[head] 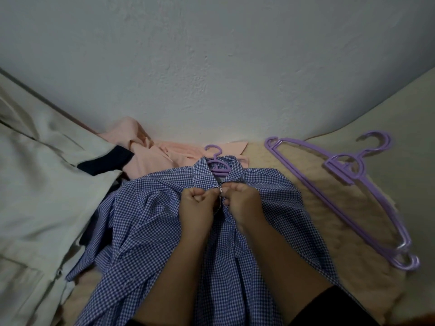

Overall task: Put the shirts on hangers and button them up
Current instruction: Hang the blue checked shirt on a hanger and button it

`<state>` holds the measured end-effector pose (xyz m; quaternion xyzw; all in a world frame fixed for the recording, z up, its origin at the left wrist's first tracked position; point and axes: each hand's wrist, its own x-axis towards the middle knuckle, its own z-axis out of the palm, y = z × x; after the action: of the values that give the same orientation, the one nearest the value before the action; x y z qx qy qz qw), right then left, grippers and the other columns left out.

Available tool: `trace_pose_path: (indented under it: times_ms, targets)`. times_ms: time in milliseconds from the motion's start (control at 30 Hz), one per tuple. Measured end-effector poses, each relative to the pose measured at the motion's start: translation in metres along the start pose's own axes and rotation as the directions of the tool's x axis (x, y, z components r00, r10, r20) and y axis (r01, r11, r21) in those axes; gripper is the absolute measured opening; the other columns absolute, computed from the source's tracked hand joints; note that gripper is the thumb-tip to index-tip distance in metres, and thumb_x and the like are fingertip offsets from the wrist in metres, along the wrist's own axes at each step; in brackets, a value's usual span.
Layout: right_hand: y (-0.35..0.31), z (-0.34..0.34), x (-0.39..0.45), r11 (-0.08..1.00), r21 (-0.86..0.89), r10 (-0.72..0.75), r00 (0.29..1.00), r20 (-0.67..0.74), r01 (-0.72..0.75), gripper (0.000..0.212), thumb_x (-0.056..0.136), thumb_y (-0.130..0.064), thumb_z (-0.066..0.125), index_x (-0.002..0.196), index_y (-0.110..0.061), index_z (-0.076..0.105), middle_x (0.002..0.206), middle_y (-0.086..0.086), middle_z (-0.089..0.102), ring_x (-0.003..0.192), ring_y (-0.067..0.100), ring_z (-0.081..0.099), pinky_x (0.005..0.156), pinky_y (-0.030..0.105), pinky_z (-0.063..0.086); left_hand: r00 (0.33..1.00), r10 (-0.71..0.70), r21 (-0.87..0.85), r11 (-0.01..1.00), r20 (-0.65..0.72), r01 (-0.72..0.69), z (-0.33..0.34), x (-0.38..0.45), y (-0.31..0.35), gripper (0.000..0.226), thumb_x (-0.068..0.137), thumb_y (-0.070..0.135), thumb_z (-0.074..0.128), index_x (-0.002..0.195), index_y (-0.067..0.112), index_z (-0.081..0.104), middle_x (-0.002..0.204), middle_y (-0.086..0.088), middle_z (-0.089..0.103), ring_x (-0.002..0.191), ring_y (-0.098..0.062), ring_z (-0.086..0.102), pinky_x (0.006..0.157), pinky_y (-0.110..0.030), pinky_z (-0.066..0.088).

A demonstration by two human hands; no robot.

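Both fists curled tight: left hand (pixel 200 203) and right hand (pixel 242 201) pinch placket edges of blue checked shirt (pixel 146 222) at frame centre, white button (pixel 221 189) between them. Shirt already on purple hanger (pixel 217 164). Judgement: keep both edges taut, align hole over button, push through, then work downward. Spare hangers (pixel 353 182) right; peach shirt (pixel 150 149) above.

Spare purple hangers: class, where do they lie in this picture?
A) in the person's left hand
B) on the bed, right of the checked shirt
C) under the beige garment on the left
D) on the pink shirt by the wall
B: the spare purple hangers lie stacked on the bed, right of the checked shirt, which both hands are buttoning.
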<state>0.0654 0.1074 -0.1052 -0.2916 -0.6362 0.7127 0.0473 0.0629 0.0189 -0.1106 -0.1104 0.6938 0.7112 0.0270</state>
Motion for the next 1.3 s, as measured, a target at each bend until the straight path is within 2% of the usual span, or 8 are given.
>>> trace_pose_path:
  times_ms: [200, 400, 500, 567, 767, 933, 1167, 1300]
  targets:
    - [0.005, 0.000, 0.001, 0.996, -0.086, -0.025, 1.000, 0.012, 0.026, 0.017, 0.091, 0.000, 0.054, 0.103, 0.005, 0.065, 0.077, 0.007, 0.063, 0.061, 0.008, 0.054, 0.047, 0.008, 0.043, 0.996, 0.011, -0.061, 0.998, 0.088, -0.005, -0.004, 0.001, -0.008, 0.030, 0.084, -0.004, 0.064, 0.085, 0.014, 0.040, 0.074, -0.006, 0.062, 0.076, -0.026, 0.063, 0.076, -0.041, 0.053]
    - [0.006, -0.004, -0.001, 0.968, -0.217, -0.113, 0.990, 0.082, 0.128, 0.013, 0.088, -0.009, 0.061, 0.087, -0.004, 0.074, 0.069, 0.002, 0.068, 0.060, 0.007, 0.060, 0.062, 0.018, 0.050, 0.994, 0.039, 0.020, 0.999, 0.101, -0.041, -0.005, 0.005, -0.013, 0.033, 0.081, -0.008, 0.063, 0.084, 0.015, 0.040, 0.071, -0.001, 0.059, 0.063, -0.010, 0.058, 0.062, -0.026, 0.051]
    - [0.009, -0.003, 0.002, 0.868, -0.411, -0.275, 0.959, 0.069, 0.279, 0.022, 0.088, -0.011, 0.060, 0.081, 0.007, 0.071, 0.072, 0.019, 0.068, 0.066, 0.031, 0.062, 0.069, 0.038, 0.053, 0.993, 0.083, 0.097, 0.991, 0.087, -0.091, -0.003, 0.003, -0.012, 0.028, 0.082, -0.002, 0.067, 0.085, 0.011, 0.042, 0.070, 0.001, 0.057, 0.053, 0.005, 0.055, 0.053, -0.012, 0.047]
    - [0.010, -0.003, 0.004, 0.821, -0.464, -0.334, 0.939, 0.080, 0.332, 0.025, 0.089, -0.013, 0.060, 0.078, 0.008, 0.068, 0.069, 0.019, 0.065, 0.065, 0.033, 0.060, 0.065, 0.037, 0.051, 0.991, 0.106, 0.141, 0.983, 0.087, -0.117, -0.002, 0.004, -0.010, 0.027, 0.082, 0.003, 0.069, 0.088, 0.010, 0.044, 0.073, 0.001, 0.061, 0.051, 0.009, 0.055, 0.051, -0.008, 0.044]
    - [0.007, -0.008, 0.008, 0.872, -0.382, -0.302, 0.951, 0.068, 0.305, 0.025, 0.090, -0.015, 0.062, 0.071, 0.002, 0.064, 0.068, 0.014, 0.064, 0.063, 0.019, 0.057, 0.061, 0.030, 0.048, 0.986, 0.128, 0.204, 0.968, 0.108, -0.148, -0.002, 0.009, -0.005, 0.033, 0.082, 0.014, 0.073, 0.084, 0.017, 0.040, 0.079, -0.007, 0.069, 0.058, -0.004, 0.060, 0.054, -0.014, 0.048]
    - [0.011, -0.010, 0.009, 0.853, -0.386, -0.331, 0.936, 0.118, 0.351, 0.020, 0.090, -0.007, 0.057, 0.074, 0.002, 0.065, 0.058, -0.003, 0.056, 0.056, 0.009, 0.052, 0.056, 0.015, 0.042, 0.988, 0.074, 0.211, 0.972, 0.136, -0.102, -0.003, 0.011, -0.004, 0.037, 0.080, 0.008, 0.074, 0.084, 0.018, 0.038, 0.084, -0.012, 0.070, 0.069, -0.017, 0.065, 0.069, -0.034, 0.055]
    - [0.012, -0.016, 0.010, 0.850, -0.295, -0.390, 0.898, 0.207, 0.437, 0.016, 0.091, 0.000, 0.052, 0.094, -0.015, 0.048, 0.074, 0.021, 0.064, 0.061, 0.022, 0.057, 0.062, 0.035, 0.050, 0.987, 0.018, 0.263, 0.963, 0.160, -0.060, -0.006, 0.016, 0.002, 0.033, 0.080, 0.011, 0.073, 0.085, 0.017, 0.041, 0.080, -0.007, 0.067, 0.075, -0.023, 0.065, 0.074, -0.041, 0.054]
    - [0.009, -0.020, 0.008, 0.840, -0.240, -0.435, 0.869, 0.236, 0.486, 0.028, 0.091, -0.001, 0.054, 0.086, -0.026, 0.042, 0.077, 0.024, 0.063, 0.064, 0.033, 0.058, 0.065, 0.044, 0.050, 0.968, -0.120, 0.204, 0.976, 0.219, 0.075, -0.007, 0.025, 0.014, 0.023, 0.084, 0.004, 0.066, 0.086, 0.009, 0.044, 0.069, -0.009, 0.056, 0.056, -0.018, 0.054, 0.055, -0.031, 0.049]
